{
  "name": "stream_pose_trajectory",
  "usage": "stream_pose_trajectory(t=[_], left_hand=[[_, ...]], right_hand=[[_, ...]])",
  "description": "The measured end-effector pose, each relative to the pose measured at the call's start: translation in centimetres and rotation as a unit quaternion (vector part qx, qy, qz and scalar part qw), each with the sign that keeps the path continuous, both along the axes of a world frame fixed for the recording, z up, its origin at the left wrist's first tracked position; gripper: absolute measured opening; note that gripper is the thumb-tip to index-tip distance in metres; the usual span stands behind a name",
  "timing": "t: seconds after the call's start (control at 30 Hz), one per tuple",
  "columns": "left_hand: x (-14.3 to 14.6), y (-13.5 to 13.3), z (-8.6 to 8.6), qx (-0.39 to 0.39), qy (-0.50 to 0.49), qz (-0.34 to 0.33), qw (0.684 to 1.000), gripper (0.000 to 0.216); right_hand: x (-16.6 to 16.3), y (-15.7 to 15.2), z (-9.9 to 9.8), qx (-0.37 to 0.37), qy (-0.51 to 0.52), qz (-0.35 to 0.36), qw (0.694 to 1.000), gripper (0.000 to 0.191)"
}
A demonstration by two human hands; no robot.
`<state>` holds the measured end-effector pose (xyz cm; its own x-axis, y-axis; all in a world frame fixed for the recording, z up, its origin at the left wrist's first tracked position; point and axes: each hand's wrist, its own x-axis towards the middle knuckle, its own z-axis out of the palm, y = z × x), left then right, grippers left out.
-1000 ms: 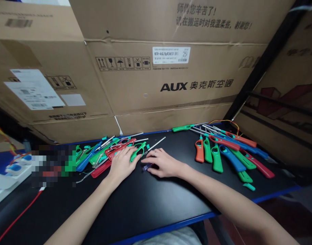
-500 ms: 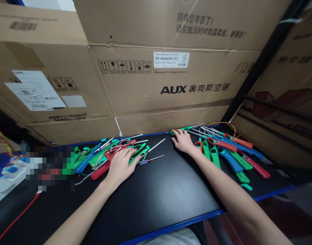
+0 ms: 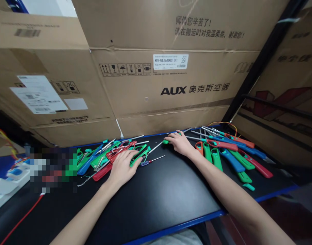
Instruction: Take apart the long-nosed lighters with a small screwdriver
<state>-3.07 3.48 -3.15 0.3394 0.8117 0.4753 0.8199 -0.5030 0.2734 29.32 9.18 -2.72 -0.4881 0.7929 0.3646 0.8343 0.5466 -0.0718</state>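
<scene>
My right hand [image 3: 181,143] is closed around a green long-nosed lighter [image 3: 165,141] near the back of the black tabletop. The handle end shows left of the fingers and a metal tube pokes out behind them; the rest is hidden. My left hand [image 3: 124,164] lies palm down over a pile of opened lighters, fingers stretched and thumb apart, touching a green lighter shell [image 3: 137,160]. Beside its thumb is a small screwdriver [image 3: 146,163]. Red lighter shells [image 3: 102,172] and a blue one [image 3: 88,165] lie to its left, mixed with metal tubes and wires.
Several whole lighters, including a blue one [image 3: 232,160] and a red one [image 3: 256,165], lie fanned out at the right. Large cardboard boxes [image 3: 135,92] stand behind the table. At far left are a white power strip [image 3: 7,190] and a red cable [image 3: 23,217].
My right hand has moved slightly left and toward me, bringing the green lighter with it. My left hand stays on the pile. The view has shifted slightly.
</scene>
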Motion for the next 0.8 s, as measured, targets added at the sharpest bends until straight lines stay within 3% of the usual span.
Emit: stream_pose_trajectory(t=[0.17,0.27,0.4,0.53,0.67,0.8], left_hand=[[0.0,-0.3,0.7,0.024,-0.028,-0.026,0.999,0.035],[0.3,-0.9,1.1,0.027,-0.050,-0.060,0.997,0.033],[1.2,-2.1,1.3,0.054,-0.069,-0.120,0.989,0.045],[1.8,-2.8,1.6,0.100,-0.120,-0.143,0.977,0.023],[1.2,-2.9,2.5,0.026,-0.220,-0.122,0.967,0.022],[0.6,-2.5,3.2,-0.153,-0.348,-0.055,0.923,0.036]], right_hand=[[-1.6,-1.7,1.9,0.084,-0.006,0.047,0.995,0.060],[-3.6,-3.6,2.6,0.117,-0.010,0.076,0.990,0.055],[-6.6,-6.2,2.8,0.135,-0.007,0.153,0.979,0.045],[-8.3,-7.6,2.8,0.140,0.008,0.202,0.969,0.044],[-7.5,-7.1,3.3,0.136,0.036,0.140,0.980,0.050],[-5.7,-6.1,3.7,0.098,0.046,0.080,0.991,0.046]])
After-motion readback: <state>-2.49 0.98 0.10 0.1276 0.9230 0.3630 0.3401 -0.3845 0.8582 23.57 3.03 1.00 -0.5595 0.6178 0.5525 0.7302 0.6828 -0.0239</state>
